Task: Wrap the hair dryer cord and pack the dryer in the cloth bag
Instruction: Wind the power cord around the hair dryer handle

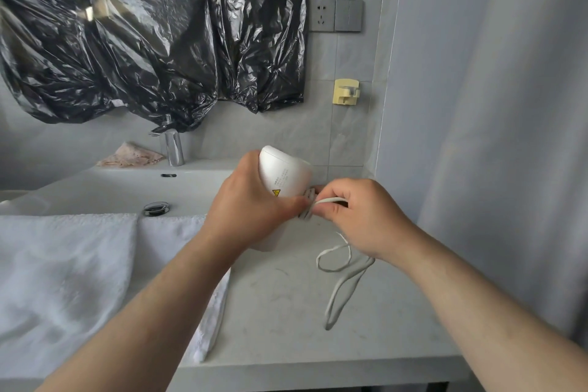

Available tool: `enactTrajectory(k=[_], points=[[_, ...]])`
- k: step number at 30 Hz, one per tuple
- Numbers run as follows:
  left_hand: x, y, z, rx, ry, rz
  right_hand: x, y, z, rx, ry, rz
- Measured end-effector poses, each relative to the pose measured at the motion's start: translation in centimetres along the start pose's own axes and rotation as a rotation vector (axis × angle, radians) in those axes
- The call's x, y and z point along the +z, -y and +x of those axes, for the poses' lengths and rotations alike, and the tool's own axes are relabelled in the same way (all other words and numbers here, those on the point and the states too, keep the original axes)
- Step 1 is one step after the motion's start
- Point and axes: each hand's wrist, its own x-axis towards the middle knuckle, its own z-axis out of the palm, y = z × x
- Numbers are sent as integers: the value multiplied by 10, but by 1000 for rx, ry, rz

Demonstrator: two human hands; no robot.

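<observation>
From the camera on my head, I see both my hands held up over the counter [280,321], close to the far wall.

My left hand [251,213] is wrapped around the handle of the white hair dryer [284,173]. The fingers are curled tight, and the round top of the dryer sticks up above them. A few turns of the cord [340,280] sit around the handle, right by my left thumb.

My right hand [362,219] is just beside the dryer, on its right. The thumb and first finger pinch the white cord, and the other fingers are curled in. The rest of the cord hangs down under this hand and lies in loose loops on the counter, nearer to me.

To the left is the white sink [105,191] with a shiny tap [173,149] and a round drain [156,208]. A white towel [63,270] hangs over the near edge of the sink. A pinkish cloth [130,156] lies far back, left of the tap.

Black plastic bags [143,41] are taped up on the wall. To their right are a grey socket [322,14] and a yellow hook [346,91].
</observation>
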Motion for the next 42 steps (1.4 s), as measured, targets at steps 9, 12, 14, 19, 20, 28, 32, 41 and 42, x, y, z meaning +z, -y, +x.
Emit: enactTrajectory(k=[9,12,14,19,20,28,32,41,42], points=[[14,2,-23,176,-95,386,4,-1,2,21,-97,88],[17,2,-20,179,-101,355,5,-2,0,36,-125,119],[17,3,-18,185,-97,340,3,-3,0,60,-109,150],[10,4,-18,184,-46,337,-5,-2,-3,114,78,291],[9,3,-18,182,-39,339,-5,-2,-3,114,82,294],[10,1,-18,177,-50,209,-8,3,-2,137,-56,277],[8,1,-19,180,-20,192,-14,3,0,168,-43,277],[6,0,-13,65,-19,97,-20,4,4,144,6,206],[5,-1,-13,75,-26,110,-20,4,4,142,4,209]])
